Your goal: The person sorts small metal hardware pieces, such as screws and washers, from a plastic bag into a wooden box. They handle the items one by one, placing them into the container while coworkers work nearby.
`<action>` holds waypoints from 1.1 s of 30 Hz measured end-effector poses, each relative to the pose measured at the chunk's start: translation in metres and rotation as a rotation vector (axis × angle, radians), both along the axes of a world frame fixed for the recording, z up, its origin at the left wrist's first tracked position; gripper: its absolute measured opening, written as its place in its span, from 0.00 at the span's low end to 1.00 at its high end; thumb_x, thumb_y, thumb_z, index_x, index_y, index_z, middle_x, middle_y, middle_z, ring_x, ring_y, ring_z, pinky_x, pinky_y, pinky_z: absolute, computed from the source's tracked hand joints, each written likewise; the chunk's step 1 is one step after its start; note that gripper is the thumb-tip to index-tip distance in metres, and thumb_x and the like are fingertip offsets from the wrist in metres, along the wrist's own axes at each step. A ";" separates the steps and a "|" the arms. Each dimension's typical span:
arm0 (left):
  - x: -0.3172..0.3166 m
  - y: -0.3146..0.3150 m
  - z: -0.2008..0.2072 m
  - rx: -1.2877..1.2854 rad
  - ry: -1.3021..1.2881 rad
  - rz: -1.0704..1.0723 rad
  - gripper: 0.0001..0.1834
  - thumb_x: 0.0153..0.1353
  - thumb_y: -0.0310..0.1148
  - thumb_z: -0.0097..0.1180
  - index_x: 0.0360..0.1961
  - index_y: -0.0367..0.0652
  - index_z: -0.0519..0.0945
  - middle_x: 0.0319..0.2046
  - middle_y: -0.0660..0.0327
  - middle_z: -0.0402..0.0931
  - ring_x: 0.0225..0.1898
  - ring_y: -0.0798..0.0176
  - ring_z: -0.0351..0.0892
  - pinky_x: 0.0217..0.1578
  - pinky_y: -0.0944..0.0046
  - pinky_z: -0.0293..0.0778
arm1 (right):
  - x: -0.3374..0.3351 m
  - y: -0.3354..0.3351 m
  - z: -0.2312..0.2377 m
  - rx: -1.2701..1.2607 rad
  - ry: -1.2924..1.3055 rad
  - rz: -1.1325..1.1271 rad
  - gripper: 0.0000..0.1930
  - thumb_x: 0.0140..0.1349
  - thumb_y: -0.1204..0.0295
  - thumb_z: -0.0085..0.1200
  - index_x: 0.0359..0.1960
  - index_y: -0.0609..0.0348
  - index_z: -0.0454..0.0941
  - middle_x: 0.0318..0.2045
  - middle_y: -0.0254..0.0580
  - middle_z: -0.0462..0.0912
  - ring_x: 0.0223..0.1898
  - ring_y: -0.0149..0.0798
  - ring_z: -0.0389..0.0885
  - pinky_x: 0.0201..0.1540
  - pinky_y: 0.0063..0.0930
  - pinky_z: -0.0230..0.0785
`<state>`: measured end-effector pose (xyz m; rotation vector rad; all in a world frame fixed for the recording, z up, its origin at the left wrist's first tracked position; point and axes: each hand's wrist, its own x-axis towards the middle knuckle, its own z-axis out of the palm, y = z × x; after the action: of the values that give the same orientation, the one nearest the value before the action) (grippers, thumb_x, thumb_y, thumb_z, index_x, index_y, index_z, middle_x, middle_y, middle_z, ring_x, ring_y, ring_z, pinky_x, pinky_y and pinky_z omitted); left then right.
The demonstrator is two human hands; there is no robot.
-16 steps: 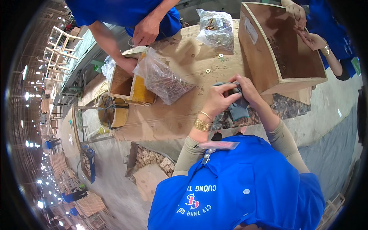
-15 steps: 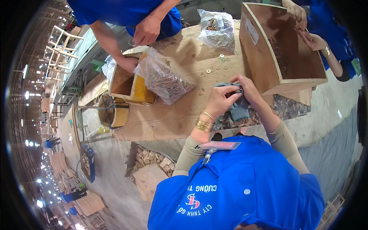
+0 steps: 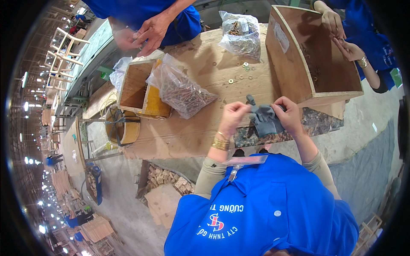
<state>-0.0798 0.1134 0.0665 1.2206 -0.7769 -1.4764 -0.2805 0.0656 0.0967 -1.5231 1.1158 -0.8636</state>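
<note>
A grey work glove (image 3: pixel 265 121) hangs between my hands above the near edge of the table, its fingers partly spread. My left hand (image 3: pixel 234 116) pinches it by a fingertip on the left side. On the other side, my right hand (image 3: pixel 288 116) grips the glove's edge between thumb and fingers. Gold bangles circle my left wrist. Beyond my hands, several small washers (image 3: pixel 231 81) lie scattered on the cardboard-covered tabletop (image 3: pixel 200 141).
A clear bag of screws (image 3: pixel 183 91) leans by a small wooden box (image 3: pixel 136 87) at left. Another hardware bag (image 3: pixel 241 36) stands at the back. A large wooden bin (image 3: pixel 294 64) is at right. Two co-workers' hands (image 3: pixel 151 34) (image 3: pixel 341 38) are across the table. Wood blocks (image 3: pixel 164 179) fill a floor crate.
My hands have moved apart, and the bunched glove now hangs opened out between them. The left co-worker's hand has come out of the small box to meet the other hand.
</note>
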 end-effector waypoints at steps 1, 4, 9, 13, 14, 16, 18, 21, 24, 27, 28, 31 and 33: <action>0.013 0.000 -0.007 0.034 0.046 0.087 0.05 0.54 0.30 0.55 0.23 0.41 0.76 0.15 0.73 0.67 0.15 0.82 0.59 0.14 0.79 0.53 | -0.001 0.000 0.000 -0.104 0.118 0.029 0.07 0.51 0.72 0.55 0.26 0.63 0.73 0.23 0.35 0.75 0.25 0.29 0.71 0.29 0.19 0.63; 0.047 -0.009 -0.029 0.158 0.079 0.240 0.04 0.56 0.30 0.53 0.30 0.42 0.73 0.16 0.72 0.65 0.13 0.80 0.59 0.13 0.78 0.55 | -0.001 -0.003 -0.009 -0.433 0.402 0.106 0.08 0.49 0.72 0.56 0.29 0.61 0.73 0.29 0.42 0.74 0.32 0.41 0.73 0.34 0.26 0.64; 0.057 -0.058 -0.049 0.153 -0.315 0.263 0.10 0.52 0.32 0.55 0.34 0.40 0.71 0.19 0.67 0.68 0.18 0.74 0.66 0.17 0.73 0.63 | 0.027 -0.017 -0.021 -0.503 0.526 0.168 0.12 0.47 0.72 0.55 0.34 0.61 0.72 0.39 0.44 0.71 0.46 0.46 0.67 0.45 0.37 0.60; 0.062 -0.094 -0.081 0.034 -1.019 0.279 0.13 0.48 0.33 0.56 0.34 0.39 0.71 0.23 0.56 0.74 0.25 0.57 0.74 0.26 0.60 0.70 | 0.086 -0.067 -0.008 -0.442 0.345 0.118 0.09 0.49 0.72 0.53 0.32 0.61 0.73 0.35 0.44 0.74 0.40 0.46 0.71 0.42 0.35 0.64; 0.061 -0.103 -0.080 0.013 -1.140 0.267 0.14 0.47 0.34 0.56 0.34 0.39 0.71 0.24 0.53 0.75 0.27 0.53 0.76 0.28 0.56 0.71 | 0.098 -0.087 -0.008 -0.439 0.278 0.080 0.08 0.49 0.72 0.52 0.31 0.61 0.74 0.34 0.45 0.75 0.39 0.46 0.72 0.41 0.34 0.64; 0.061 -0.108 -0.082 0.096 -1.128 0.170 0.12 0.47 0.34 0.54 0.33 0.40 0.72 0.26 0.49 0.75 0.30 0.47 0.75 0.33 0.53 0.70 | 0.129 -0.128 -0.013 -0.426 0.136 0.024 0.07 0.50 0.73 0.51 0.31 0.61 0.75 0.32 0.47 0.76 0.36 0.45 0.74 0.40 0.32 0.66; 0.060 -0.108 -0.079 0.142 -1.163 0.094 0.10 0.48 0.33 0.51 0.32 0.41 0.72 0.28 0.47 0.75 0.33 0.44 0.75 0.36 0.51 0.69 | 0.149 -0.179 -0.023 -0.519 0.162 -0.084 0.06 0.54 0.75 0.49 0.32 0.63 0.76 0.31 0.41 0.78 0.33 0.32 0.76 0.35 0.22 0.67; 0.059 -0.105 -0.086 0.074 -1.243 0.128 0.10 0.49 0.34 0.45 0.32 0.40 0.73 0.28 0.45 0.75 0.32 0.43 0.75 0.36 0.50 0.70 | 0.182 -0.246 -0.022 -0.578 0.326 -0.077 0.07 0.49 0.74 0.50 0.31 0.61 0.77 0.29 0.47 0.78 0.33 0.44 0.76 0.38 0.33 0.67; 0.054 -0.108 -0.063 0.042 -1.125 0.007 0.12 0.52 0.29 0.40 0.36 0.36 0.71 0.31 0.44 0.74 0.35 0.43 0.74 0.37 0.51 0.71 | 0.188 -0.298 -0.033 -0.436 0.913 0.022 0.10 0.50 0.67 0.51 0.30 0.60 0.78 0.31 0.52 0.78 0.36 0.50 0.77 0.37 0.40 0.67; 0.059 -0.107 -0.059 0.011 -1.096 0.029 0.11 0.50 0.27 0.42 0.35 0.38 0.71 0.32 0.45 0.74 0.36 0.44 0.74 0.36 0.50 0.71 | 0.207 -0.310 -0.038 -0.337 1.141 0.133 0.14 0.50 0.68 0.48 0.37 0.62 0.76 0.41 0.54 0.76 0.45 0.51 0.74 0.45 0.40 0.67; 0.069 -0.105 -0.059 0.068 -1.085 0.053 0.10 0.49 0.26 0.43 0.34 0.38 0.71 0.32 0.45 0.74 0.36 0.44 0.74 0.36 0.50 0.71 | 0.229 -0.299 -0.032 -0.296 1.168 0.150 0.15 0.51 0.69 0.47 0.38 0.62 0.76 0.43 0.53 0.75 0.46 0.50 0.74 0.46 0.39 0.66; 0.070 -0.104 -0.060 0.087 -1.027 0.059 0.09 0.47 0.24 0.45 0.32 0.37 0.71 0.32 0.46 0.74 0.36 0.44 0.74 0.36 0.51 0.71 | 0.237 -0.297 -0.035 -0.357 1.271 0.175 0.17 0.51 0.69 0.43 0.42 0.61 0.74 0.44 0.52 0.75 0.47 0.49 0.73 0.48 0.39 0.66; 0.067 -0.104 -0.070 0.051 -0.996 0.111 0.08 0.45 0.23 0.48 0.30 0.37 0.70 0.30 0.46 0.74 0.34 0.44 0.74 0.35 0.52 0.71 | 0.236 -0.299 -0.040 -0.406 1.318 0.174 0.17 0.51 0.70 0.41 0.43 0.62 0.73 0.44 0.53 0.75 0.48 0.50 0.72 0.48 0.38 0.65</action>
<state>-0.0129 0.0089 -0.0037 2.0221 -1.2792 -0.7289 -0.0441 -0.2334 0.0572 -2.5917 1.6951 0.1938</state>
